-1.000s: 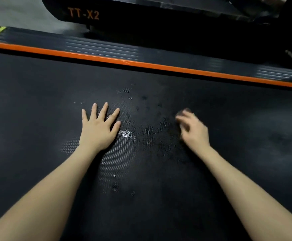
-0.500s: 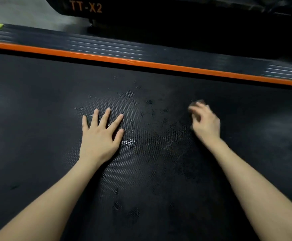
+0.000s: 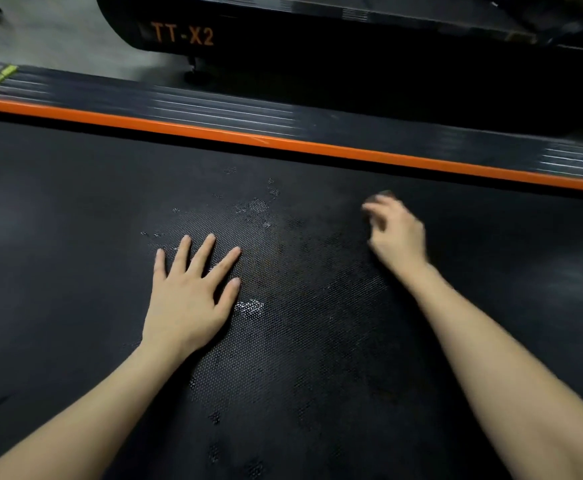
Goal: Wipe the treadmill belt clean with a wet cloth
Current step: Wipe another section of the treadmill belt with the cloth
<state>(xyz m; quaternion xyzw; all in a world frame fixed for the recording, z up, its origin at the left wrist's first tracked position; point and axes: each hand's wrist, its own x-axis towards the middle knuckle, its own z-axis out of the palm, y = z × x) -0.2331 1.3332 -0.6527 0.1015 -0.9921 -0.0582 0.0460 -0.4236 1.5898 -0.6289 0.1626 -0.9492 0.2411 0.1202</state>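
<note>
Right hand point(image 3: 395, 233) nearer orange rail point(image 3: 283, 142), gripping cloth point(image 3: 384, 194), left hand point(image 3: 186, 299) flat, belt point(image 3: 75, 237) wet

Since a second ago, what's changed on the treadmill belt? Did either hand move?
The right hand, gripping the dark cloth, slid across the belt away from the person toward the orange rail and slightly right. The left hand stayed flat on the belt, fingers spread, beside the same wet patch.
</note>
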